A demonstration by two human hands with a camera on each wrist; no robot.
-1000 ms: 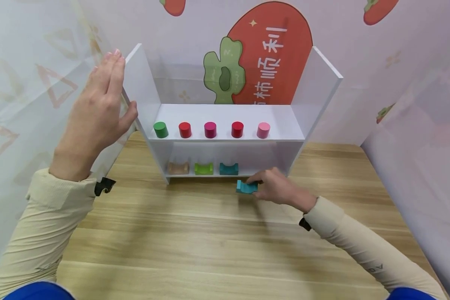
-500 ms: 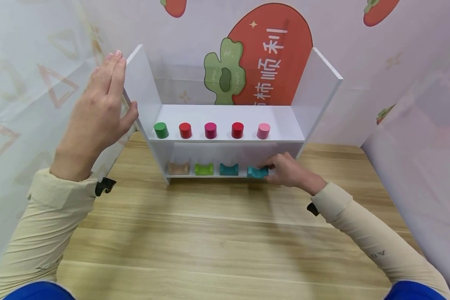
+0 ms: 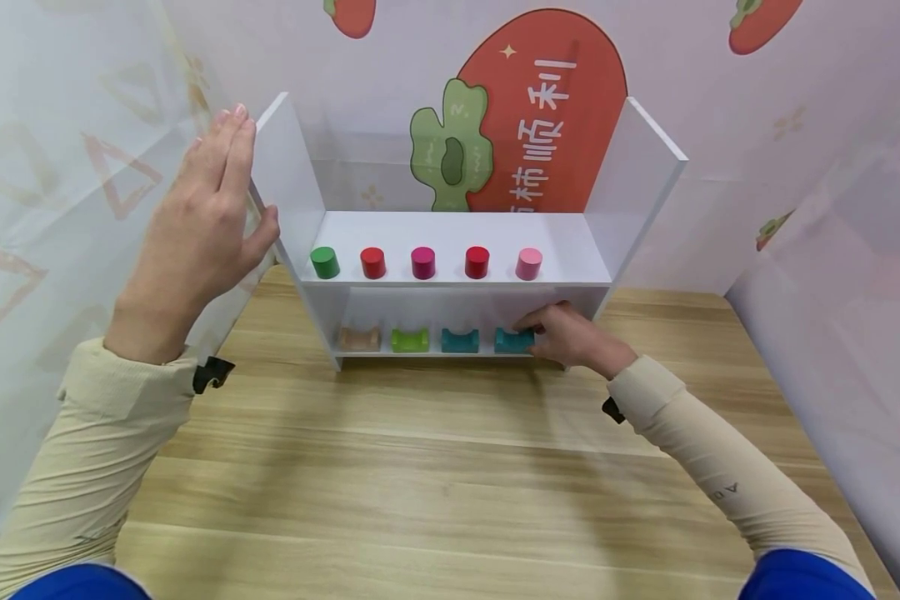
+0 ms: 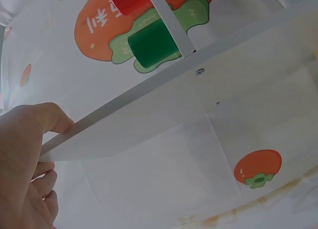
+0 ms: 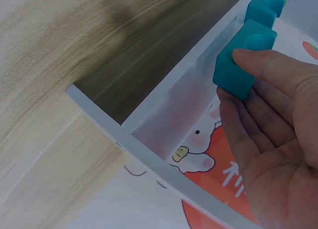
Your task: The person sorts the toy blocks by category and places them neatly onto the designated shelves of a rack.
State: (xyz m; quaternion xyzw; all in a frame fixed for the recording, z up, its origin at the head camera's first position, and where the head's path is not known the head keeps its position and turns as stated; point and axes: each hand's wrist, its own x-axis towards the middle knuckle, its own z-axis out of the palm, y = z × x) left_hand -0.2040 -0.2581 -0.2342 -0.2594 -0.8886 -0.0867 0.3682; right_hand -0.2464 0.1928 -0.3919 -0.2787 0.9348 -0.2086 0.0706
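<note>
A white two-tier shelf point(image 3: 450, 282) stands on the wooden table. My left hand point(image 3: 195, 221) holds the front edge of its left side panel point(image 3: 288, 158), thumb on the inner face and fingers on the outer one. At the right of the lower tier, my right hand point(image 3: 573, 337) pinches a teal block with a curved notch point(image 3: 513, 342) between thumb and fingers. In the right wrist view the thumb lies on one face of that teal block point(image 5: 243, 65). Left of it on the lower tier sit another teal notched block point(image 3: 460, 342), a lime green one point(image 3: 410, 341) and a beige one point(image 3: 359, 339).
On the upper tier stands a row of several short cylinders: green point(image 3: 325, 262), red point(image 3: 372, 262), magenta point(image 3: 423, 263), darker red point(image 3: 477, 262) and pink point(image 3: 528, 264). The right side panel point(image 3: 633, 175) rises beside my right hand. Wooden table point(image 3: 435, 483) stretches in front; printed cloth hangs behind.
My right hand has carried the teal notched block from in front of the shelf rightward and back onto the lower tier, where it lines up with the others. The left hand stays put.
</note>
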